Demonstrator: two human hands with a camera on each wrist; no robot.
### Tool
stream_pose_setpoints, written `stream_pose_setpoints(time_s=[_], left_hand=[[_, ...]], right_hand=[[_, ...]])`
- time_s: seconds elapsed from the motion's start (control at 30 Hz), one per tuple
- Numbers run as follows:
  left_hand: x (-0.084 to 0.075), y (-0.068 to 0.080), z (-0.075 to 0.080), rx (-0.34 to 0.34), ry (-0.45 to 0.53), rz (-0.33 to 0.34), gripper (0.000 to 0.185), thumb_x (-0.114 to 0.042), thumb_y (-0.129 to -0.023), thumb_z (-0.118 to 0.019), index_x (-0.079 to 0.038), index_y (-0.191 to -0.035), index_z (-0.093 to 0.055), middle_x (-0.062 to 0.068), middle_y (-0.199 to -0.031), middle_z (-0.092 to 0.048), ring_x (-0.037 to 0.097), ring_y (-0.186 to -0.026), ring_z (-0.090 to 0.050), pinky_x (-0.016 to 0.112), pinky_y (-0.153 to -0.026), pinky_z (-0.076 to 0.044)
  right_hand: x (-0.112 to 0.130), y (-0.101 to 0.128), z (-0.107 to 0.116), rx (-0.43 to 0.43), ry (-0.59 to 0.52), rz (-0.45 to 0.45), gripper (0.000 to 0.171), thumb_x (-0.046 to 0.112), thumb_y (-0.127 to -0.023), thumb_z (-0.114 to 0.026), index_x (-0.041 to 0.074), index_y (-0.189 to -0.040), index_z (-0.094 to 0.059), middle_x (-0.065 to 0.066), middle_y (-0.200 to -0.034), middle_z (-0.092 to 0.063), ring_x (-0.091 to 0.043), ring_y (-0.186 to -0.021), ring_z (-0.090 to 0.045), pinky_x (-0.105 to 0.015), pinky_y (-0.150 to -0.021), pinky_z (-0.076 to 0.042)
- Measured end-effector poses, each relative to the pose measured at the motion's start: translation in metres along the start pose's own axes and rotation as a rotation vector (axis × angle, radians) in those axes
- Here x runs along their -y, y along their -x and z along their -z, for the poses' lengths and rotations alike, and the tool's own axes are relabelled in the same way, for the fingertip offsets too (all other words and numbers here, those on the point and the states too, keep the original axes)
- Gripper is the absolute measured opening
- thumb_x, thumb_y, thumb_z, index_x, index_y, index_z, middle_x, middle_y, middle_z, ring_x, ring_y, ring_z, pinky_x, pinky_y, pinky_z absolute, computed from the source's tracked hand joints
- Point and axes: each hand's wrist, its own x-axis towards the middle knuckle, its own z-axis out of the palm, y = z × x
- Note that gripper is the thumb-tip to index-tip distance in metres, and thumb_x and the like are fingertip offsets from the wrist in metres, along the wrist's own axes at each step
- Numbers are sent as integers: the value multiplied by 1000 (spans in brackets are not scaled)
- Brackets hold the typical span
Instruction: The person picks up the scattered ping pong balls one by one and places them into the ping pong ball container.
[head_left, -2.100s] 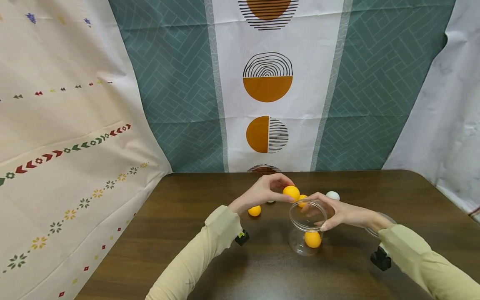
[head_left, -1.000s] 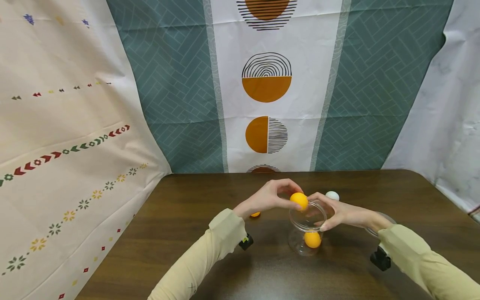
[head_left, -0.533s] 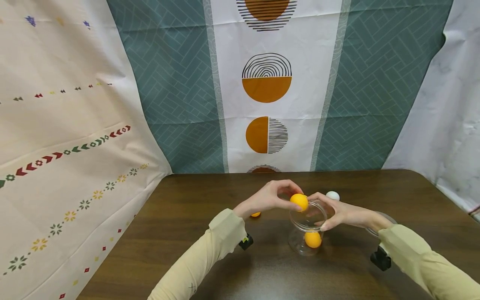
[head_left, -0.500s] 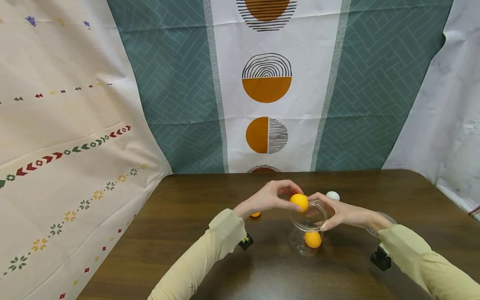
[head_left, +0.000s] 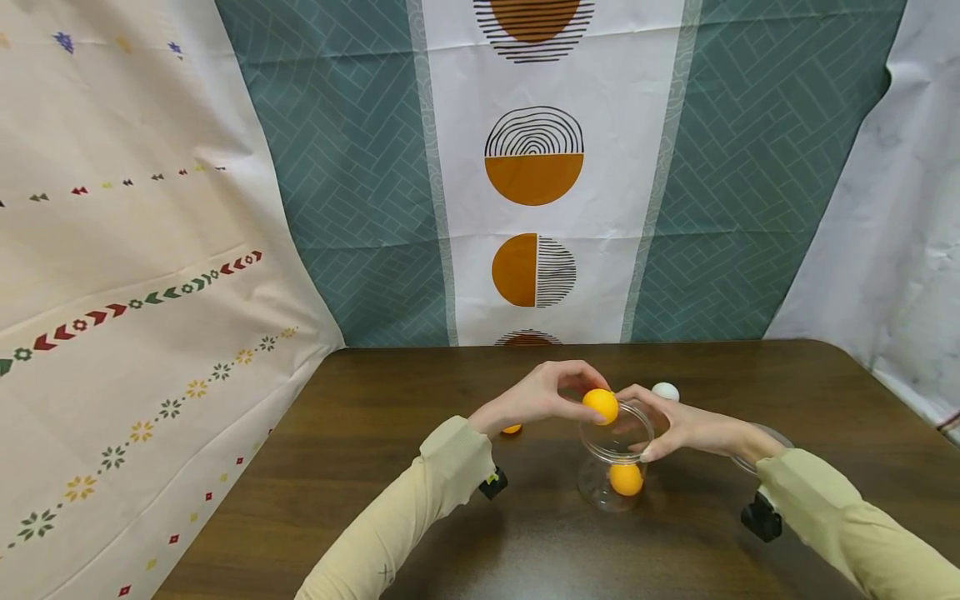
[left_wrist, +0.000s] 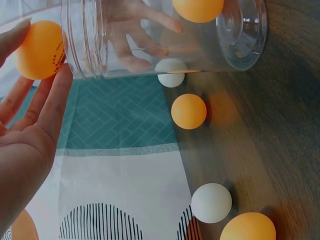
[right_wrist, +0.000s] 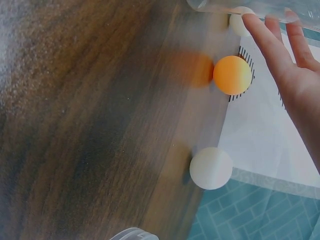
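A clear plastic jar stands upright on the dark wooden table with one orange ball at its bottom. My right hand grips the jar at its open rim, fingers on the far side and thumb on the near side. My left hand pinches a second orange ball right at the left edge of the jar's mouth. In the left wrist view that ball sits between my fingertips beside the jar's rim.
Loose balls lie on the table beyond the jar: a white one, an orange one behind my left wrist, and more in the left wrist view. A clear lid lies by my right wrist. Patterned cloths hang behind.
My left hand has carried the orange ball rightward and slightly down, from above the table to the jar's mouth. The right hand and the jar have stayed put.
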Motion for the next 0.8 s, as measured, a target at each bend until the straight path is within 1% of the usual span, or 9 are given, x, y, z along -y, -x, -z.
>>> stream_pose_setpoints(time_s=[0.13,0.37,0.57,0.67,0.8], left_hand=[[0,0,0,6,-4,0,28,-1,-78,-70,-7,-103,-59,0,-98,-59,14,-91,-56,31,-79,-46],[-2,-2,-1,20,-17,-14,28,-1,-77,-70,-6,-103,-59,0,-98,-59,14,-91,-56,31,-78,-47],[-2,-2,-2,35,-17,-10,29,0,-77,-70,-5,-103,-59,0,-98,-59,13,-90,-56,31,-78,-47],[-2,-2,-1,47,-22,-13,30,1,-77,-70,-2,-104,-58,2,-99,-59,14,-91,-56,30,-78,-47],[-1,-2,-1,53,-15,-5,32,1,-76,-70,1,-105,-57,13,-101,-59,22,-93,-56,30,-77,-47]], right_hand=[[0,0,1,-15,33,-28,61,10,-82,-61,9,-132,-26,-17,-136,-26,-40,-120,-32,-48,-85,-39],[0,0,1,-9,18,-17,60,9,-83,-61,8,-131,-26,-17,-136,-26,-41,-120,-31,-47,-84,-41],[-1,0,0,-6,18,-6,60,9,-82,-61,8,-131,-26,-16,-135,-26,-39,-120,-32,-47,-85,-40],[-1,0,0,1,-11,8,61,6,-82,-61,6,-132,-26,-18,-135,-26,-39,-120,-30,-48,-86,-39],[-1,-2,0,13,-50,24,66,3,-81,-62,2,-134,-23,-19,-134,-25,-37,-122,-27,-48,-89,-37]])
